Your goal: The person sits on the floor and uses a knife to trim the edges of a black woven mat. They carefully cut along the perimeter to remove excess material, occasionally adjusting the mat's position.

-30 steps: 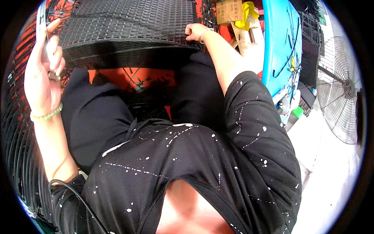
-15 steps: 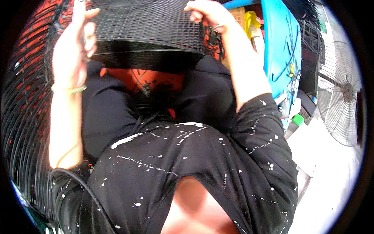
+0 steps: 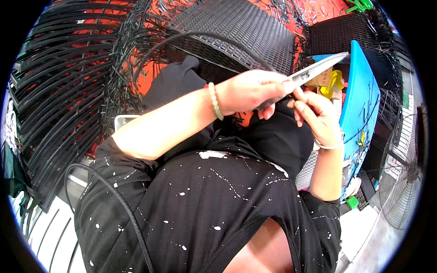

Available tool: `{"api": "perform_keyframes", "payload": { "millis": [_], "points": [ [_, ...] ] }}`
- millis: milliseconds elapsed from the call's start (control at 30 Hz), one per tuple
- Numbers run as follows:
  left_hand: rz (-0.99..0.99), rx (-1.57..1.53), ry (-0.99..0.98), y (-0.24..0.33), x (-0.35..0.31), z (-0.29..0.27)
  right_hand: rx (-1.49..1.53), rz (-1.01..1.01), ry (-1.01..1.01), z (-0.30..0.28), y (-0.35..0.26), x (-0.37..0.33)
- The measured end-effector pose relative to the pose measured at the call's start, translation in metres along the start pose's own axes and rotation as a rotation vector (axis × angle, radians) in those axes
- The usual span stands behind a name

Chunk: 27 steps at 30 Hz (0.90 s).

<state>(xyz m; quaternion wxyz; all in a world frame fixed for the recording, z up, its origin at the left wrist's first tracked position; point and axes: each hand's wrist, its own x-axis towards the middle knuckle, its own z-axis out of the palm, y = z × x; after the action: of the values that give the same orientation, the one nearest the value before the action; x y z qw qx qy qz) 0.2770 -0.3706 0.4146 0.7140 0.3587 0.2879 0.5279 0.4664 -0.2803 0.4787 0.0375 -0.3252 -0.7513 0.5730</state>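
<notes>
My left hand (image 3: 255,93), a beaded bracelet at its wrist, is curled around the handle end of scissors (image 3: 316,73). Their silver blades lie together and point to the upper right. A long black plastic strip (image 3: 205,34) arches from the left over to my hands. Just below the blades, my right hand (image 3: 316,111) pinches what looks like the end of this strip between thumb and fingers. Both hands are close together above my right thigh. Beyond my knees stands a black woven rattan piece (image 3: 232,27), its flat top facing up; my hands are apart from it.
Many black strips (image 3: 68,82) fan out at the left, with cut scraps (image 3: 132,50) on the red floor. A blue plastic board or chair (image 3: 359,109) stands at the right, near a yellow bag (image 3: 336,83). A fan (image 3: 405,177) is farther right.
My hands, apart before above the woven piece, have come together at the right. The view has turned, and the black strip now arches across to my hands.
</notes>
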Motion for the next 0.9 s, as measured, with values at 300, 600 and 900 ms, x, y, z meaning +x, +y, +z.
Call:
{"api": "perform_keyframes", "payload": {
  "millis": [300,600,900],
  "points": [
    [0.314,-0.188,0.331,0.009,0.014,-0.018,-0.055,0.027,0.163,-0.058,0.049,-0.041],
    [0.239,0.086,0.356,0.01,0.013,0.0,-0.254,0.118,0.206,-0.12,0.082,-0.072],
    [0.267,0.237,0.295,-0.025,0.068,0.036,-0.228,-0.074,0.22,-0.063,0.069,-0.011]
  ]
}}
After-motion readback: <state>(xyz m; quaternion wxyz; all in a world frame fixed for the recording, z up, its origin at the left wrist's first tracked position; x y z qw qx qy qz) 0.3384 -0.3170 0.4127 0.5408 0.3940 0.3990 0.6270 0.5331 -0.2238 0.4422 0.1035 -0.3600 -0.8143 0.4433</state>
